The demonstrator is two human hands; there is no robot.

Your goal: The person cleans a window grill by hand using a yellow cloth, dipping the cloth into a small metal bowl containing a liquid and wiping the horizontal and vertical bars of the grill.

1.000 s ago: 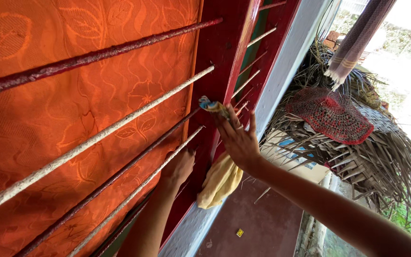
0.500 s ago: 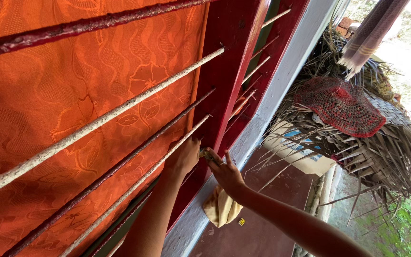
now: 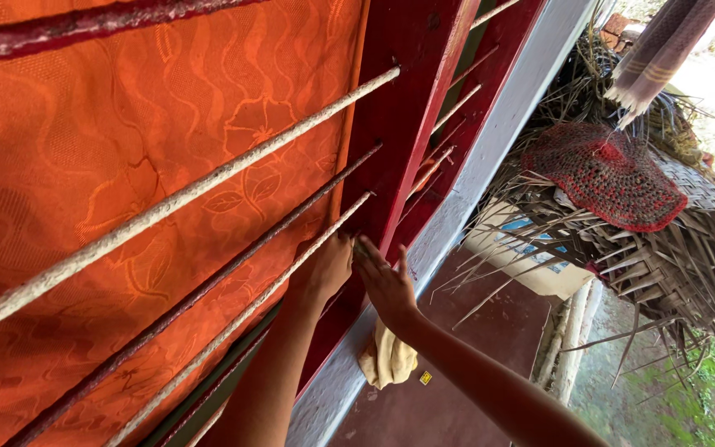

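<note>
My left hand [image 3: 324,266] is closed around a pale, rough window bar [image 3: 208,186] where it meets the red wooden frame post [image 3: 403,124]. Right beside it, my right hand [image 3: 384,285] lies against that post, its fingers pressing a small scrap [image 3: 360,245] onto the wood; only the scrap's tip shows. A yellow cloth [image 3: 386,362] hangs at the grey sill just below my right wrist. Behind the bars hangs an orange patterned curtain [image 3: 126,149].
Dark red bars [image 3: 233,265] alternate with pale ones across the window. To the right are a grey wall strip [image 3: 498,132], dry palm thatch [image 3: 672,265] with a red knitted mat [image 3: 610,175] on it, a hanging striped cloth [image 3: 664,45] and a reddish floor [image 3: 473,364].
My right hand has slid down the red post from higher up until it is beside my left hand. The view has shifted slightly; my left hand keeps its hold on the bar.
</note>
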